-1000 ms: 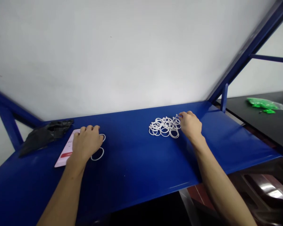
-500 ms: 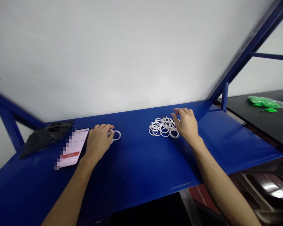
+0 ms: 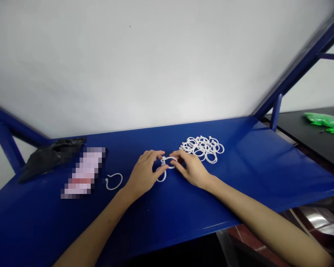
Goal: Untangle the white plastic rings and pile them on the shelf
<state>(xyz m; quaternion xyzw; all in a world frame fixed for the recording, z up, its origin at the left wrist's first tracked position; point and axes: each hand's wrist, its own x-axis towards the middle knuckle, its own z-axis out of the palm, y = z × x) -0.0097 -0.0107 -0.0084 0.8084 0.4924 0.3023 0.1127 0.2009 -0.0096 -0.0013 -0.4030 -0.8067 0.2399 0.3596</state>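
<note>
A thin white plastic ring [image 3: 171,158] with a small knob is between my two hands. My right hand [image 3: 193,168] pinches its right side with thumb and forefinger. The thumb and fingers of my left hand [image 3: 144,172] close around the knobbed end. Another white ring [image 3: 161,180] hangs or lies just under my left thumb; whether it is linked to the first I cannot tell. To the left of my left hand, an unfastened white ring [image 3: 114,181] lies on the blue table. Beyond my right hand is a pile of white rings [image 3: 208,148], several overlapping.
A phone [image 3: 85,168], its picture blurred out, lies on the blue table [image 3: 167,218] at left, beside a black plastic bag [image 3: 47,161]. Blue frame bars slope at both sides before a white wall. Green items in a clear bag [image 3: 323,120] sit on a black table at right.
My left hand has moved right, away from the phone, uncovering the unfastened ring. My right hand has come left from the pile with a ring. Both hands now meet near the middle.
</note>
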